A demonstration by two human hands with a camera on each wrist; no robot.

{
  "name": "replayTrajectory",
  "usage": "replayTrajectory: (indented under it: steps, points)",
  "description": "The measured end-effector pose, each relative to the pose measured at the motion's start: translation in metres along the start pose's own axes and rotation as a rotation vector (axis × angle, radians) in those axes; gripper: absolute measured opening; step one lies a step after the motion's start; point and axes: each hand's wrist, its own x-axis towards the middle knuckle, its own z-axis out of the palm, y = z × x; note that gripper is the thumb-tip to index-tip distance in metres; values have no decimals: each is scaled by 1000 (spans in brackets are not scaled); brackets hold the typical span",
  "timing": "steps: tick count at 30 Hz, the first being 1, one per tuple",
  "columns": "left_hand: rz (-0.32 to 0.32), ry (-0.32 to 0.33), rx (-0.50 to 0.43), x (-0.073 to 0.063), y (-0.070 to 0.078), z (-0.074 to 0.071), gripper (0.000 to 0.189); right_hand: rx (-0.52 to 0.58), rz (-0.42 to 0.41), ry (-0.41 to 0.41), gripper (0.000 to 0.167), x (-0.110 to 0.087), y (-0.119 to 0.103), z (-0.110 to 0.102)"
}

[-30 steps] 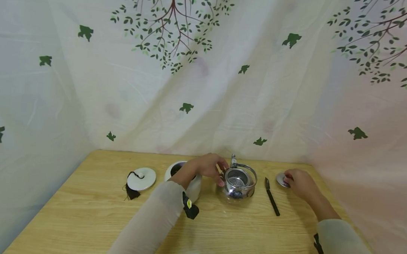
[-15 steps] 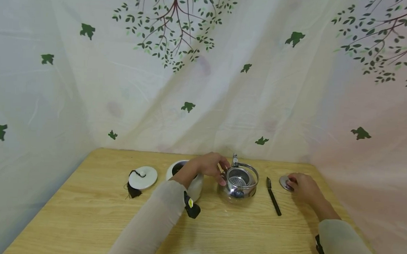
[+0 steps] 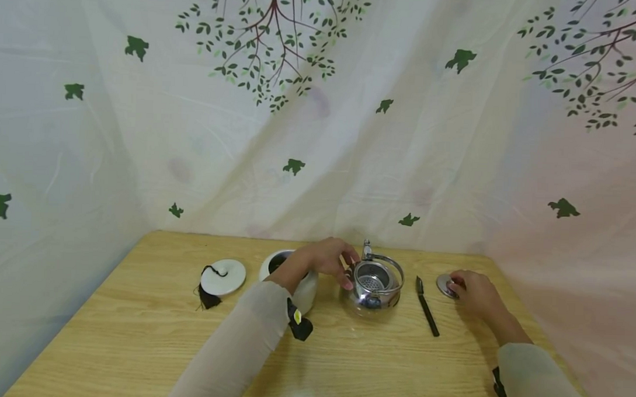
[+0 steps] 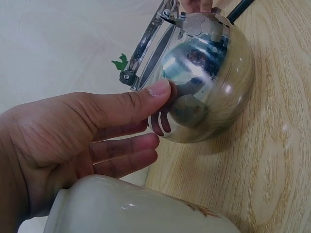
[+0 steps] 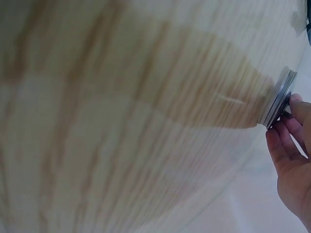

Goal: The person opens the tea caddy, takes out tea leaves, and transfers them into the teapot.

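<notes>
My left hand (image 3: 328, 260) touches the left side of a shiny metal teapot (image 3: 369, 302) with its thumb and fingertips. Its fingers are loosely bent, not wrapped around the pot, as the left wrist view shows. The teapot is without its lid, so a perforated strainer basket (image 3: 369, 282) shows inside, and its hoop handle leans to the right. Over on the right, my right hand (image 3: 476, 294) pinches the knob of a small round metal lid (image 3: 443, 283). In the right wrist view that lid (image 5: 279, 99) appears to lie on the table.
A white jar (image 3: 305, 297) with an open top stands under my left forearm, partly hidden. Its apparent white lid (image 3: 228, 280) with a black tassel (image 3: 208, 300) lies to the left. A slim black-handled tool (image 3: 428, 312) with a metal tip lies between teapot and metal lid.
My right hand and the metal lid have shifted slightly right and nearer since the first frame. The whole view has moved a little too. My left hand keeps its place at the teapot.
</notes>
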Motion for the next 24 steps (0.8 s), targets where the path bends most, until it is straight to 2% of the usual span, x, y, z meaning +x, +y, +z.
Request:
replayTrajectory:
  steps: [4,12,19,24]
  points:
    - [3,-1,15,0,0,-1,66,3,-9,0,22,1,1,0]
    - [2,-2,22,0,-2,0,66,10,35,-50,26,2,-3,-2]
    - [-11,2,11,0,-2,1,66,15,24,-75,26,4,-2,-4]
    - [-16,-1,11,0,-1,2,65,0,18,-76,32,4,-3,-7]
